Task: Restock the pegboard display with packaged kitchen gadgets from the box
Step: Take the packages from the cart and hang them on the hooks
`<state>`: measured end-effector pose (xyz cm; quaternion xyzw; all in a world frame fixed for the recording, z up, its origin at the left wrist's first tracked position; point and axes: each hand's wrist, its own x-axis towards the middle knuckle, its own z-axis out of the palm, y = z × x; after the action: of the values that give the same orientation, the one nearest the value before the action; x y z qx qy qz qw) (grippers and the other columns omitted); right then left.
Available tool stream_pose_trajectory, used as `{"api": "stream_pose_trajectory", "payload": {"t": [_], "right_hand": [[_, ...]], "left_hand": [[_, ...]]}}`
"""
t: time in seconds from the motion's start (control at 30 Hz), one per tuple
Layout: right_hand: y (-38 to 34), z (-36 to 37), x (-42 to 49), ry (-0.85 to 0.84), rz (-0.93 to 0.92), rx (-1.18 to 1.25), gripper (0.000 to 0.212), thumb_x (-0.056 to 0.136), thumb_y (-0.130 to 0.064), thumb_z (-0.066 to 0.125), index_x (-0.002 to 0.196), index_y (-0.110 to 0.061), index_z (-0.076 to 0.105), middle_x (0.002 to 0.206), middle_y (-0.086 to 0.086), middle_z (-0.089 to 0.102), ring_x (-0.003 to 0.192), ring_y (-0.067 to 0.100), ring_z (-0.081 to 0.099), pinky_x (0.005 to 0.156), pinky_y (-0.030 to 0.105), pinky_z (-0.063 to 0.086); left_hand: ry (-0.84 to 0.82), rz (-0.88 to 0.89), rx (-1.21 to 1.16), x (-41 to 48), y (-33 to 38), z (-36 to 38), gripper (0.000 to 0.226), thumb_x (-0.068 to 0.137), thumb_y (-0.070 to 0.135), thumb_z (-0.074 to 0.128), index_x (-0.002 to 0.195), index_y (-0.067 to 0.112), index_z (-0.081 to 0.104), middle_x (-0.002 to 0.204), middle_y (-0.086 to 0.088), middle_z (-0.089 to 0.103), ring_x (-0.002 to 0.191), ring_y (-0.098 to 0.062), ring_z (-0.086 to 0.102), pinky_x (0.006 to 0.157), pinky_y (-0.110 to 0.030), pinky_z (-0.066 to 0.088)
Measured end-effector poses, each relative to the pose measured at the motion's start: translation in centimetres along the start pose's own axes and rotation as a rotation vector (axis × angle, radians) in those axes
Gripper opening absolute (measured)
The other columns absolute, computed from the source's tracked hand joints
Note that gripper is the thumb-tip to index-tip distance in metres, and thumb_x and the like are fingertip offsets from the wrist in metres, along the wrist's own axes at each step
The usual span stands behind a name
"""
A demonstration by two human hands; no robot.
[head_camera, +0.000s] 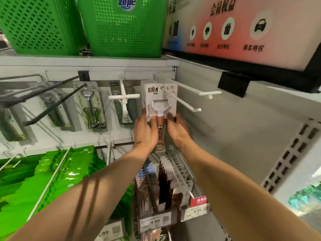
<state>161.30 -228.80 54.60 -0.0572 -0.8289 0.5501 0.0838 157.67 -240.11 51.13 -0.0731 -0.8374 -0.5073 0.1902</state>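
Note:
A packaged peeler (159, 101) on a white BM card, with a copper-coloured handle, is held up against the display wall. My left hand (145, 131) grips its lower left edge, thumb over the card front. My right hand (177, 129) holds the lower right edge from the side. The card's top sits at a white peg hook (187, 104) that juts out to the right. A second white hook (198, 90) lies above it, bare. The box is out of view.
Packaged corkscrews (91, 108) hang on dark hooks to the left, and a white hook (124, 97) carries other packs. Green baskets (121, 26) stand on the top shelf. Lower pegs hold green packs (52, 174) and brown-white packs (165, 181) with 9.99 tags (197, 210).

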Motion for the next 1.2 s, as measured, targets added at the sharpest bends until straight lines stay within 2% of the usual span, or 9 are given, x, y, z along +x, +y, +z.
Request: {"api": "stream_pose_trajectory", "payload": {"t": [0.07, 0.13, 0.27, 0.37, 0.5, 0.63, 0.9, 1.03, 1.2], "right_hand": [[0.0, 0.2, 0.7, 0.124, -0.007, 0.0, 0.043, 0.112, -0.029, 0.036, 0.144, -0.003, 0.047, 0.136, 0.015, 0.06, 0.112, 0.025, 0.058, 0.06, 0.0, 0.039], [0.3, 0.7, 1.4, 0.181, -0.001, -0.004, 0.041, 0.111, -0.033, 0.04, 0.14, -0.005, 0.05, 0.116, 0.007, 0.061, 0.109, 0.024, 0.06, 0.053, -0.001, 0.034], [-0.1, 0.8, 0.8, 0.315, 0.048, -0.009, 0.031, 0.108, -0.029, 0.045, 0.131, -0.013, 0.057, 0.12, 0.009, 0.064, 0.114, 0.026, 0.06, 0.071, 0.016, 0.036], [-0.3, 0.7, -2.1, 0.388, 0.035, 0.037, 0.03, 0.106, -0.021, 0.048, 0.13, -0.007, 0.06, 0.13, 0.015, 0.065, 0.122, 0.03, 0.058, 0.077, 0.013, 0.029], [0.1, -0.4, -7.5, 0.402, 0.015, 0.028, 0.039, 0.109, -0.027, 0.044, 0.134, -0.002, 0.058, 0.132, 0.018, 0.065, 0.124, 0.033, 0.059, 0.091, 0.025, 0.039], [1.3, -1.4, -11.9, 0.458, 0.039, -0.039, 0.043, 0.109, -0.036, 0.039, 0.121, -0.007, 0.067, 0.121, 0.015, 0.071, 0.118, 0.036, 0.062, 0.099, 0.035, 0.045], [4.8, -4.0, -21.6, 0.542, 0.078, -0.066, 0.051, 0.09, -0.059, 0.036, 0.097, -0.021, 0.069, 0.092, 0.008, 0.077, 0.089, 0.036, 0.072, 0.086, 0.049, 0.058], [7.2, -5.6, -27.3, 0.614, 0.156, -0.113, 0.045, 0.101, -0.048, 0.038, 0.102, -0.017, 0.071, 0.095, 0.008, 0.076, 0.093, 0.03, 0.071, 0.09, 0.042, 0.055], [13.5, -6.7, -33.5, 0.717, 0.332, -0.074, 0.044, 0.087, -0.059, 0.036, 0.085, -0.025, 0.063, 0.084, 0.003, 0.077, 0.089, 0.032, 0.073, 0.087, 0.053, 0.057]], "left_hand": [[-0.006, 0.021, -0.013, 0.5, -0.2, 0.0, 0.035, 0.11, 0.027, 0.048, 0.138, 0.01, 0.06, 0.131, -0.017, 0.067, 0.125, -0.035, 0.06, 0.108, -0.041, 0.047], [-0.015, 0.024, -0.034, 1.0, -0.3, -0.3, 0.035, 0.109, 0.026, 0.05, 0.14, 0.011, 0.059, 0.133, -0.014, 0.068, 0.127, -0.033, 0.061, 0.11, -0.045, 0.048], [-0.014, -0.025, -0.041, 0.5, 1.2, -1.4, 0.047, 0.107, 0.023, 0.055, 0.152, 0.01, 0.049, 0.145, -0.015, 0.061, 0.136, -0.033, 0.055, 0.115, -0.041, 0.043], [-0.011, -0.066, -0.095, -1.0, 2.3, -2.5, 0.053, 0.106, 0.02, 0.058, 0.155, 0.006, 0.043, 0.153, -0.019, 0.051, 0.144, -0.035, 0.046, 0.122, -0.042, 0.035], [-0.071, -0.077, -0.134, -6.1, 3.9, -4.0, 0.049, 0.106, 0.027, 0.057, 0.151, 0.014, 0.046, 0.146, -0.013, 0.056, 0.136, -0.03, 0.054, 0.116, -0.043, 0.043], [-0.126, -0.05, -0.141, -11.3, 5.5, -4.3, 0.04, 0.106, 0.029, 0.057, 0.142, 0.014, 0.054, 0.134, -0.009, 0.065, 0.125, -0.025, 0.06, 0.11, -0.034, 0.044], [-0.264, -0.032, -0.139, -19.3, 6.7, -1.7, 0.022, 0.102, 0.025, 0.062, 0.119, 0.014, 0.071, 0.118, -0.012, 0.073, 0.115, -0.033, 0.065, 0.104, -0.04, 0.048], [-0.39, -0.038, -0.204, -24.4, 7.5, -0.1, 0.019, 0.104, 0.019, 0.059, 0.118, 0.011, 0.07, 0.108, -0.002, 0.069, 0.101, -0.021, 0.064, 0.085, -0.024, 0.043], [-0.583, -0.053, -0.227, -31.0, 6.5, 2.8, 0.019, 0.104, 0.022, 0.059, 0.116, 0.013, 0.072, 0.117, -0.009, 0.075, 0.11, -0.025, 0.068, 0.093, -0.029, 0.047]]}}
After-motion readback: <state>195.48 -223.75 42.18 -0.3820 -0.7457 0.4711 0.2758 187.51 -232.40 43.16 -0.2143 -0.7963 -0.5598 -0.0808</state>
